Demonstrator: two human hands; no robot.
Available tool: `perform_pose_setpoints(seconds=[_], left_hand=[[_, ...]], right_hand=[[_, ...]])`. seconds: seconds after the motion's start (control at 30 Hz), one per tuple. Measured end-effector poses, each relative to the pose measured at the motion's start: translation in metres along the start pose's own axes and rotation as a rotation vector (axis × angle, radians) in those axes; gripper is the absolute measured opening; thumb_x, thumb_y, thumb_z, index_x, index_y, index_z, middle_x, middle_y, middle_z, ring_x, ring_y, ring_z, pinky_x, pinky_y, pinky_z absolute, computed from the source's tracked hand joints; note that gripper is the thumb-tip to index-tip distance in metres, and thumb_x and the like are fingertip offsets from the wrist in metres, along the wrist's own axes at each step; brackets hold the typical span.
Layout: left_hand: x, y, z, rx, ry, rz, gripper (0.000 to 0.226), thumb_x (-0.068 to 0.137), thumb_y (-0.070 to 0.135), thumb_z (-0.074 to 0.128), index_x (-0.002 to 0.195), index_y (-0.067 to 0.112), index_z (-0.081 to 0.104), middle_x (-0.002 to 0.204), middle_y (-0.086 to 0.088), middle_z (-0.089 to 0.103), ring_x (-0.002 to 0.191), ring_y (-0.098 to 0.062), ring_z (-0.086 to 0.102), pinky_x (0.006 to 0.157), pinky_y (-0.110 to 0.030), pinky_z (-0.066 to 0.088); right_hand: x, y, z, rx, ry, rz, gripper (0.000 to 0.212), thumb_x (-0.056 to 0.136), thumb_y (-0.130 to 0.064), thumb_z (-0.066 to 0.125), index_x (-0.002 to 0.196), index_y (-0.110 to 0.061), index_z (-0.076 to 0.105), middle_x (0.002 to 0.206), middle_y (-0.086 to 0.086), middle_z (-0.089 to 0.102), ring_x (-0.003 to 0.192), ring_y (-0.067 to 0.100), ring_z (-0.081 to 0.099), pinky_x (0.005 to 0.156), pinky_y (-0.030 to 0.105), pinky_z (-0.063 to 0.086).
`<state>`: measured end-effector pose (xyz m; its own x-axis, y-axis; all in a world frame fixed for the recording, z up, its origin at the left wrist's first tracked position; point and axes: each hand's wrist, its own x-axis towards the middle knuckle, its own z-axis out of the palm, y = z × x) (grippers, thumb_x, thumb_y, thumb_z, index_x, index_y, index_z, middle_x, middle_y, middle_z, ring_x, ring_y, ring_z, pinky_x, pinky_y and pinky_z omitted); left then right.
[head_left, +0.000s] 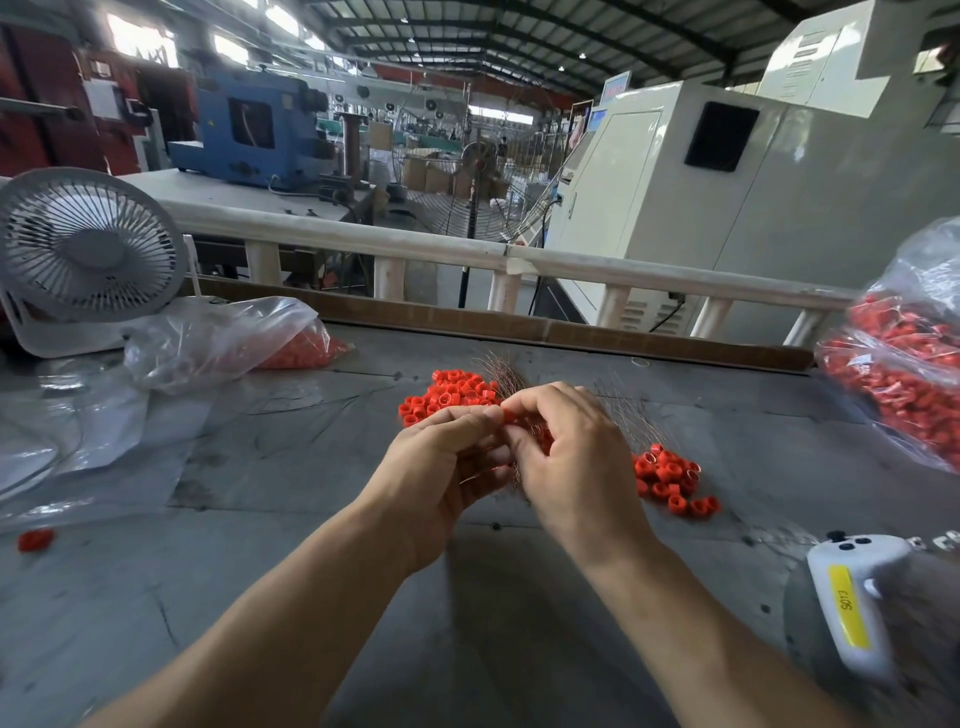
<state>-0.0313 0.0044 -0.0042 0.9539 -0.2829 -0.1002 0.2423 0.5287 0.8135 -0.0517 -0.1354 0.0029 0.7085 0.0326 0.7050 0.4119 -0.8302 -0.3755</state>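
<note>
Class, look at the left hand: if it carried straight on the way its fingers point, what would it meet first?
The left hand points up and right, so it would first meet the cap it pinches, then the right hand just behind. They seem to touch, though depth is unclear.

Two bare forearms above desk (311, 571), uncovered from near desk edge up to wrists. Left grip (441, 467) and right grip (576, 457) bare as well. Short-trimmed thumbnails. Creased knuckles. Slim wrists.
</note>
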Motion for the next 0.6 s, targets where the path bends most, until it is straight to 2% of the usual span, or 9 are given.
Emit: perform_pose_setpoints(seconds=[0.2, 0.37, 0.5, 0.6], left_hand=[[-0.0013, 0.0006, 0.0012, 0.013, -0.022, 0.010, 0.006, 0.094, 0.010, 0.066, 0.098, 0.006, 0.069, 0.082, -0.010, 0.064, 0.075, -0.020, 0.065, 0.078, -0.034, 0.057], [-0.0019, 0.0019, 0.0025, 0.027, -0.042, 0.021, 0.011, 0.094, 0.011, 0.065, 0.103, 0.004, 0.068, 0.084, -0.011, 0.066, 0.077, -0.020, 0.065, 0.080, -0.035, 0.057], [-0.0022, 0.0025, 0.0002, 0.036, -0.028, 0.031, 0.011, 0.096, 0.011, 0.063, 0.103, 0.003, 0.068, 0.084, -0.011, 0.066, 0.076, -0.019, 0.065, 0.076, -0.033, 0.056], [-0.0018, 0.0027, -0.0004, 0.023, -0.021, 0.049, 0.014, 0.095, 0.010, 0.065, 0.108, 0.003, 0.068, 0.084, -0.011, 0.067, 0.075, -0.019, 0.064, 0.072, -0.032, 0.057]], right_hand=[[0.0020, 0.0023, -0.0008, -0.049, 0.027, -0.067, 0.007, 0.090, -0.009, 0.074, 0.092, -0.013, 0.068, 0.091, -0.003, 0.067, 0.091, 0.021, 0.060, 0.079, 0.037, 0.051], [0.0041, 0.0017, -0.0007, -0.065, 0.075, -0.101, 0.009, 0.088, -0.006, 0.073, 0.087, -0.013, 0.067, 0.086, -0.002, 0.066, 0.086, 0.022, 0.058, 0.077, 0.034, 0.048], [0.0051, 0.0044, -0.0016, -0.112, 0.043, -0.167, 0.003, 0.090, -0.016, 0.074, 0.092, -0.017, 0.072, 0.091, -0.005, 0.068, 0.092, 0.022, 0.059, 0.084, 0.041, 0.048], [0.0066, 0.0052, -0.0048, -0.195, 0.062, -0.207, 0.009, 0.089, -0.023, 0.078, 0.098, -0.022, 0.076, 0.097, -0.006, 0.065, 0.095, 0.020, 0.058, 0.084, 0.036, 0.047]])
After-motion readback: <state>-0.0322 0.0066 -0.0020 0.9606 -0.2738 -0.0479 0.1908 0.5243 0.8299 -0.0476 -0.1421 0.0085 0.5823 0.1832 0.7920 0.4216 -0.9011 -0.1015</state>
